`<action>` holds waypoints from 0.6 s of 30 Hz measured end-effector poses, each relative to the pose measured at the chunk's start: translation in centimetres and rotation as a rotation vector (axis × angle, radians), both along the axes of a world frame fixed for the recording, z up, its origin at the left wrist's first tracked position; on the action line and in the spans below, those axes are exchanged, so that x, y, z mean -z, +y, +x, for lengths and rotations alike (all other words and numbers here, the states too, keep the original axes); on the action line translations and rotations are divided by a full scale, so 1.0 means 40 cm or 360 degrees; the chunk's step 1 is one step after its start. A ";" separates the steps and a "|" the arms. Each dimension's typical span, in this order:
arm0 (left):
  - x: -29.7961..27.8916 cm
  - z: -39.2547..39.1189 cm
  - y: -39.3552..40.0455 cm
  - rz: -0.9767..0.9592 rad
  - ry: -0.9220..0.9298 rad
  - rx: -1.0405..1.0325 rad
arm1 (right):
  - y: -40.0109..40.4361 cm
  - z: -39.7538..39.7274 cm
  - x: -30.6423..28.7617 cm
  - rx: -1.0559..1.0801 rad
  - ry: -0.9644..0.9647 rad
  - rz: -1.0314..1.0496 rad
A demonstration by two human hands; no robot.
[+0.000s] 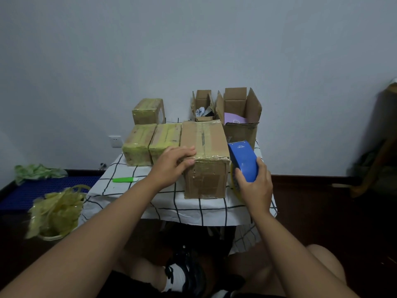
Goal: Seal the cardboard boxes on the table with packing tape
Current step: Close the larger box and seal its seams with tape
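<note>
A single head-worn view — there is no second camera to share anything with. It looks forward and down from above the seated person's lap, both forearms reaching away from the lens toward the small counter [150,203] close ahead. The wide angle also takes in the wall [193,50] behind and the floor at both sides.

This looks like a plain room in a home, used for packing parcels. A small table with a checked cloth [120,188] stands against a bare pale wall [193,44] with a socket [115,141] low down. Taped cardboard boxes [139,145] and open boxes [238,108] crowd the table. A bin of used tape scraps [55,214] stands on the dark floor.
</note>
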State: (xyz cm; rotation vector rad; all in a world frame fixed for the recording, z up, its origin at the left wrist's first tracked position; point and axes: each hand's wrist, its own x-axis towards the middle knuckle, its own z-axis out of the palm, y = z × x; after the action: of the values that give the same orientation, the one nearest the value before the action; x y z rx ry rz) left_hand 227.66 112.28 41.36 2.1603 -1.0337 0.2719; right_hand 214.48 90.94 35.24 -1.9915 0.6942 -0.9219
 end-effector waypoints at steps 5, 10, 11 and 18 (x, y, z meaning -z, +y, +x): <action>-0.011 -0.011 -0.009 0.0060 -0.0116 -0.0020 | -0.001 0.000 0.001 -0.0001 0.0006 0.0000; -0.006 -0.017 -0.001 0.0073 -0.0093 -0.0027 | 0.003 -0.003 -0.001 -0.0003 -0.0014 0.0017; -0.006 -0.019 -0.006 0.0065 -0.0104 -0.0049 | 0.003 -0.002 -0.001 0.0000 -0.0016 0.0018; -0.021 -0.011 0.022 0.0187 -0.0052 -0.0006 | 0.004 -0.008 -0.006 -0.0031 -0.0006 0.0027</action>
State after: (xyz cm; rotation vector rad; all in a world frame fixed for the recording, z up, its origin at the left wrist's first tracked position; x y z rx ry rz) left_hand 227.22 113.14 42.20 2.2694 -1.0886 0.2550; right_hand 214.14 91.09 35.49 -1.9774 0.6772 -0.9054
